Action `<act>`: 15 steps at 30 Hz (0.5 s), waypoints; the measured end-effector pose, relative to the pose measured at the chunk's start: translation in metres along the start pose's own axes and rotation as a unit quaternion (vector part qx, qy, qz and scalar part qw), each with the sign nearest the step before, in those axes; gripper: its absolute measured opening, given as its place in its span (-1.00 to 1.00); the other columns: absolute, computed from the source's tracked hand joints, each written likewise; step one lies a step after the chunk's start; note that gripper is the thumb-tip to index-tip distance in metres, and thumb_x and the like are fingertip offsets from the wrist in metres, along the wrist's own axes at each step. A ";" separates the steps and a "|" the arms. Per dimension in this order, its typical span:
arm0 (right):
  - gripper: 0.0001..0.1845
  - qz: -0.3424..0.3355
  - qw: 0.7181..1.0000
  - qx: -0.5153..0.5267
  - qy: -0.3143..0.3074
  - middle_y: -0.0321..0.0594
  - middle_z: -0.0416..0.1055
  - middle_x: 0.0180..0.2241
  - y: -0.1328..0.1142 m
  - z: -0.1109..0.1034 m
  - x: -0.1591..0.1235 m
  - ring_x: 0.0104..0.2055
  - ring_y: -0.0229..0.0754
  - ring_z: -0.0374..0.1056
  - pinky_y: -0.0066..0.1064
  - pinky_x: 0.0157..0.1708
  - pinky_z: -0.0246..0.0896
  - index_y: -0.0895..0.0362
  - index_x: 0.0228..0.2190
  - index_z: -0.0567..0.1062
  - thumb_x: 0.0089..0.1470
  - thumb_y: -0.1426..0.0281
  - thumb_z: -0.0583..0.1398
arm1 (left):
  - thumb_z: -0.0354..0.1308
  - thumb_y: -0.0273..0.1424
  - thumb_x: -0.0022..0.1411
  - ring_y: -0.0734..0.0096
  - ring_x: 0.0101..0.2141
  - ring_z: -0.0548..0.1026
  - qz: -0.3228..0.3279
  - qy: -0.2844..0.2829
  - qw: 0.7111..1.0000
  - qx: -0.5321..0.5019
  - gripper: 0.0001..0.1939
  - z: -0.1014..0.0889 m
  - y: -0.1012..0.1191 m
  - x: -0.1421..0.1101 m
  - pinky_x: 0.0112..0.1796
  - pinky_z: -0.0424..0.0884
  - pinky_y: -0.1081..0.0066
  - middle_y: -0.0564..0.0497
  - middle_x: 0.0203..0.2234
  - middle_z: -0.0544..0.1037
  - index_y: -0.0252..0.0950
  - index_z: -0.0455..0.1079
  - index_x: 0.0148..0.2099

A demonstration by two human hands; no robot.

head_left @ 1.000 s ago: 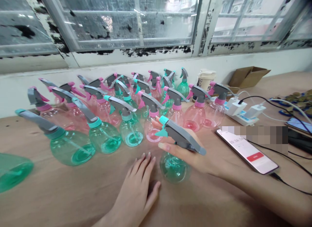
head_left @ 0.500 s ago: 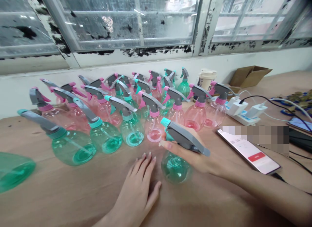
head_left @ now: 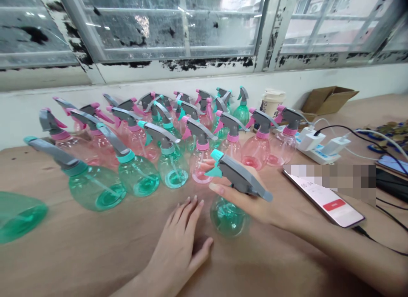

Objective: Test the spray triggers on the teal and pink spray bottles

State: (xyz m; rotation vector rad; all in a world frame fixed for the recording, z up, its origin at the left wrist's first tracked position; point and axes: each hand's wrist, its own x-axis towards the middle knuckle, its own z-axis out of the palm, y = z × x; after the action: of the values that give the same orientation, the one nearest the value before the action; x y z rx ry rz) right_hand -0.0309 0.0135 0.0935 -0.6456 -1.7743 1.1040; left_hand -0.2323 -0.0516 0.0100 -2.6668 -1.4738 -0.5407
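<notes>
A green spray bottle (head_left: 228, 218) with a grey head and turquoise nozzle stands at the front of the table. My right hand (head_left: 251, 199) is around its neck, the thumb on the near side and the fingertips showing past the turquoise trigger. Part of the hand is hidden behind the grey head. Left of this bottle, my left hand (head_left: 181, 233) rests flat on the table, fingers stretched out and holding nothing. A pink-collared spray bottle (head_left: 201, 171) stands just behind the right fingertips. Nearby on the left is another green spray bottle (head_left: 174, 171).
Several pink and green spray bottles stand in rows towards the wall. A phone (head_left: 325, 199) lies to the right, near a power strip (head_left: 318, 154) with chargers and cables. Behind are a paper cup (head_left: 272, 102) and an open cardboard box (head_left: 330, 100). Another green bottle (head_left: 22, 216) is cut off at left.
My right fingers have straightened, and the turquoise trigger they covered now shows. The bottle's head has turned slightly. My left hand stays nearly in place.
</notes>
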 end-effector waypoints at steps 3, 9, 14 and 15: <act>-0.56 -0.002 1.000 0.002 0.014 -0.28 0.52 -0.22 0.001 0.000 0.000 -0.19 -0.22 0.46 -0.33 -0.09 0.42 -0.02 0.02 0.43 0.08 0.44 0.25 | 0.14 -0.29 0.25 -0.07 0.17 0.28 -0.008 0.002 0.999 -0.031 -0.22 -0.004 0.003 0.000 0.10 0.28 -0.08 -0.29 0.21 0.27 -0.29 -0.16 0.37; -0.62 -0.007 0.999 -0.026 0.031 -0.26 0.49 -0.24 0.006 0.011 -0.002 -0.26 -0.21 0.44 -0.29 -0.18 0.42 0.03 -0.05 0.43 0.06 0.32 0.28 | 0.19 -0.18 0.22 -0.10 0.11 0.34 -0.017 0.054 0.995 -0.076 -0.17 -0.007 0.002 -0.002 0.03 0.34 -0.08 -0.28 0.15 0.31 -0.21 -0.18 0.37; -0.63 -0.043 0.997 -0.012 0.058 -0.37 0.44 -0.44 -0.003 0.045 0.004 -0.45 -0.28 0.41 -0.42 -0.39 0.36 0.11 -0.21 0.43 -0.06 0.26 0.35 | 0.15 -0.10 0.25 -0.14 0.09 0.37 -0.055 0.107 0.987 -0.110 -0.24 -0.015 0.000 -0.010 -0.02 0.40 -0.11 -0.27 0.12 0.33 -0.18 -0.12 0.33; -0.63 -0.053 0.997 -0.001 0.061 -0.36 0.44 -0.43 -0.005 0.054 0.005 -0.44 -0.28 0.41 -0.42 -0.40 0.35 0.11 -0.21 0.43 -0.06 0.24 0.35 | 0.13 -0.08 0.26 -0.14 0.09 0.38 -0.057 0.115 0.985 -0.113 -0.25 -0.018 -0.001 -0.014 -0.02 0.40 -0.13 -0.27 0.12 0.34 -0.17 -0.12 0.34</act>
State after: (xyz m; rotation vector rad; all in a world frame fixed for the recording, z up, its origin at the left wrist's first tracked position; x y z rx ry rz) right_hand -0.0818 -0.0067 0.0911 -0.5999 -1.6849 0.9701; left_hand -0.2449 -0.0659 0.0226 -2.5750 -1.5861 -1.0462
